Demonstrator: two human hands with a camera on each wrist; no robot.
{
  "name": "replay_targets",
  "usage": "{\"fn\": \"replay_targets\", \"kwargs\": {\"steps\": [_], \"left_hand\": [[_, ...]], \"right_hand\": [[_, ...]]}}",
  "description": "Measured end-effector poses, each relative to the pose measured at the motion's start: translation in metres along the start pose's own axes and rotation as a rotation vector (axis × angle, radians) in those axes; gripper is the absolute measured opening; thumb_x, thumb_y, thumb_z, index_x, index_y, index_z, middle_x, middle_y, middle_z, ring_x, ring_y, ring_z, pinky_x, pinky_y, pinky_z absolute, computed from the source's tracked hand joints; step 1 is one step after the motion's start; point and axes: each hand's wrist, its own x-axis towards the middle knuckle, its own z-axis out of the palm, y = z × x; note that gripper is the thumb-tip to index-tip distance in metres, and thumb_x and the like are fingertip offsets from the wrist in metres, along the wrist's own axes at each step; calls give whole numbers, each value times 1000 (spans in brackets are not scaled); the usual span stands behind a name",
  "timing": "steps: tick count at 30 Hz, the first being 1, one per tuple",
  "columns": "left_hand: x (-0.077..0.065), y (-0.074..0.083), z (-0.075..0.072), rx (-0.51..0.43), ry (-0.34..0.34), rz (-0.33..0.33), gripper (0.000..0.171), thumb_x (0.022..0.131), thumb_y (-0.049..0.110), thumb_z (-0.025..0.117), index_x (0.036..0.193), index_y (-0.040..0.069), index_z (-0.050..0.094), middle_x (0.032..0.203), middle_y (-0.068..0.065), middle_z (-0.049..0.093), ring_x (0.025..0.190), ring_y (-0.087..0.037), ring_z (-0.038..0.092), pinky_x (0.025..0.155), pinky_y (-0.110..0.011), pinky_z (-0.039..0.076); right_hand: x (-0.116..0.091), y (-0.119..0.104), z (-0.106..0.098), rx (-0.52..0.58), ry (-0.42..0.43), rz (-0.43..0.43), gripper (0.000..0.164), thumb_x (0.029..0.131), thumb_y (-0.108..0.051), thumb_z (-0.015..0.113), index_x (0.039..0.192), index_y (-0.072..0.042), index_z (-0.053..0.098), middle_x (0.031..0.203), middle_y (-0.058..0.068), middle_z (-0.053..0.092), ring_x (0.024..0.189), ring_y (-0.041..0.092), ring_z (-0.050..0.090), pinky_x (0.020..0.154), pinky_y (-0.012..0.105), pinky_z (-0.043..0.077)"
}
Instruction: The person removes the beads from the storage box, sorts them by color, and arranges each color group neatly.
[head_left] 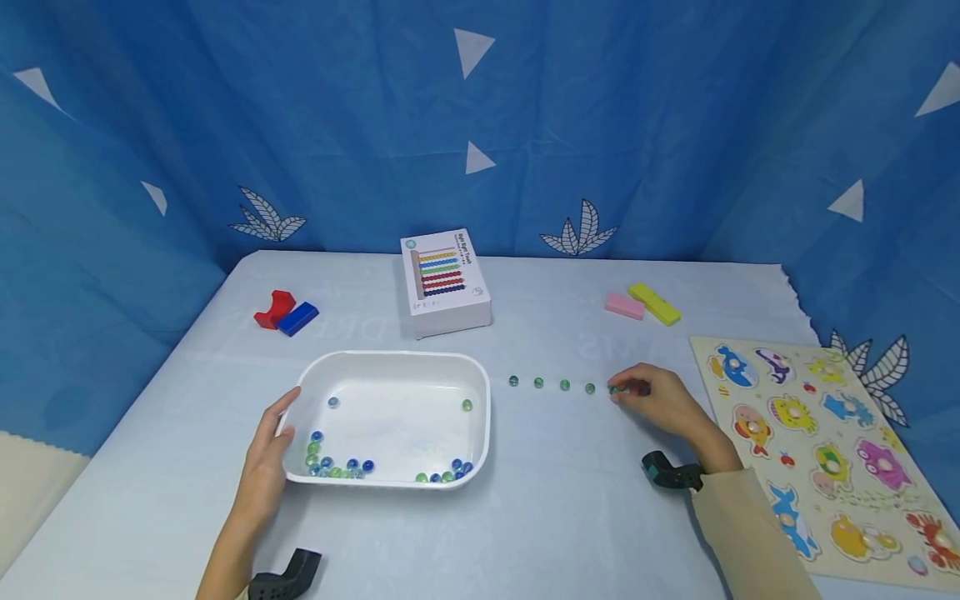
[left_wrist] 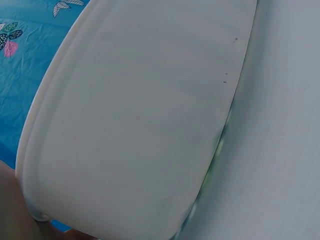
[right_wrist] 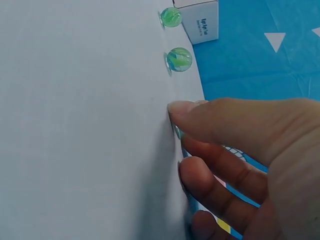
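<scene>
My left hand [head_left: 262, 458] grips the left wall of a white plastic tray [head_left: 405, 417], its thumb near the rim. Inside the tray lie several blue and green glass marbles [head_left: 368, 466], mostly along its near side. The left wrist view is mostly filled by the tray's pale outer side [left_wrist: 135, 115]. To the right, my right hand [head_left: 663, 404] pinches a marble [head_left: 613, 389] between thumb and fingers at the table surface; in the right wrist view the thumb largely hides it. A row of several green marbles [head_left: 565, 385] runs from near the tray towards this hand.
A white box [head_left: 450, 287] with a bead-counter picture stands behind the tray. Red and blue blocks [head_left: 297, 318] lie back left, pink and yellow blocks [head_left: 655, 304] back right. An animal puzzle board [head_left: 806, 450] lies at the right, beneath or beside the right forearm.
</scene>
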Motion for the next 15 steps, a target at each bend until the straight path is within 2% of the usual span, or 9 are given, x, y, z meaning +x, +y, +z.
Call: {"fn": "replay_targets", "kwargs": {"steps": [5,8,12,15], "left_hand": [[0,0,1,-1,-3,-1,47,97,25,19,143,20,22,153,-9,11,142,-29,-2,108,-65,-3],[1,-1,1,1,-3,-4,47,97,25,19,143,20,22,153,-8,11,142,-28,-2,108,-65,-3],[0,-1,1,7,1,-15,47,97,25,19,143,22,22,153,-7,12,142,-28,-2,109,-64,-2],[0,0,1,8,-1,-16,47,97,25,19,143,22,22,153,-8,11,142,-28,-2,109,-64,-2]], "right_hand": [[-1,-5,-6,-3,-25,12,23,79,-17,65,102,-13,65,93,5,61,80,17,50,65,23,42],[0,-21,-14,-14,-17,-36,26,80,-16,65,105,-11,63,100,8,62,83,18,52,66,22,44],[6,-70,-18,-10,-44,-191,27,81,-16,65,107,-10,64,104,9,64,85,16,55,71,25,48],[13,-120,-11,-13,-171,-285,27,82,-21,65,108,-13,64,103,4,65,86,13,56,76,26,50]]}}
